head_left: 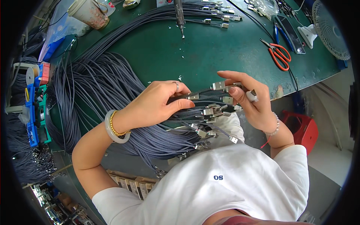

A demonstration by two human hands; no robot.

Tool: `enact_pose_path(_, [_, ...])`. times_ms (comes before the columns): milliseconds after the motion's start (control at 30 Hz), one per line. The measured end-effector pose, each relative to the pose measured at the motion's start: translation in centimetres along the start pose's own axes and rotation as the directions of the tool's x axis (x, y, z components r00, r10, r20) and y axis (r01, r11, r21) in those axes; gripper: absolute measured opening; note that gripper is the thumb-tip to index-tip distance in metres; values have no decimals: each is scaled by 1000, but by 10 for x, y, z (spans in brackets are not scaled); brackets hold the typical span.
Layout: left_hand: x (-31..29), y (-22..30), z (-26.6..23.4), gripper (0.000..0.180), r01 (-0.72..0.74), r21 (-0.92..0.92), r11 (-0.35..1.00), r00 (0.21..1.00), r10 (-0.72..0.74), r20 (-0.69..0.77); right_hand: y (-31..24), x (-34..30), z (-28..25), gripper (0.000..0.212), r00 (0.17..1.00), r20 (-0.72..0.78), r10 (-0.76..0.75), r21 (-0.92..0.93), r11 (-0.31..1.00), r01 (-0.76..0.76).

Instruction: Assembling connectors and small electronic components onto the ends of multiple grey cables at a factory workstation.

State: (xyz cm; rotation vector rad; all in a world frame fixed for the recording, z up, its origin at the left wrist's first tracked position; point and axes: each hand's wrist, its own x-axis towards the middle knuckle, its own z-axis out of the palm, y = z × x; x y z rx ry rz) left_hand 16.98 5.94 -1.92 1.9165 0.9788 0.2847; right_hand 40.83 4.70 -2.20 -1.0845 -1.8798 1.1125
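On the green desk (210, 48), near its front edge, we're sorting a grey cable bundle (112, 90). Our left hand (157, 103) clamps the strands; our right hand (249, 99) pinches one metal connector (218, 86). Next likely calls for separating it cleanly.

At the centre of the frame the left hand (157, 103) pinches a grey braided cable (183, 98) just behind its metal connector (218, 86), which the right hand (249, 99) grips. A thick bundle of cables (108, 86) sweeps across the green surface (210, 48) at left. Orange-handled scissors (279, 55) lie at upper right, near a white fan (330, 30).
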Motion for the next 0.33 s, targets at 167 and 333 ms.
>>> enact_pose_path(167, [1,7,-1,14,-163,141,976,986,164,6,2,4,6,21,938,-104,-331,-213,929,304])
enact_pose_path(333, [3,18,-14,24,-48,166,985,986,21,163,-5,17,19,18,851,-136,-508,-273,845,460])
